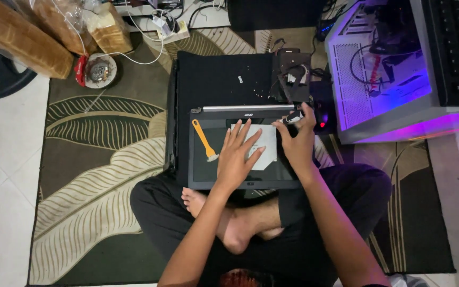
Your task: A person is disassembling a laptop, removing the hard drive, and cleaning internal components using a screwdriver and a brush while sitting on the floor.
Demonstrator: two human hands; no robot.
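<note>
Your left hand [236,159] is lying flat, fingers spread, on the white paper sheet [261,149] that is resting on the dark laptop screen panel [203,178] in front of your crossed legs. Your right hand [298,141] is sitting at the sheet's right edge, its fingers pinching a small black-and-white tool [295,117] just above the sheet's top right corner. The orange pry tool [204,140] is lying on the panel to the left of your left hand, apart from it, its long axis slanting from upper left down to lower right.

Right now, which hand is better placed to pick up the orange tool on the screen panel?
Probably the left hand: it lies flat on the white sheet, right beside the orange tool. The right hand is farther off, pinching a small dark part.
</note>
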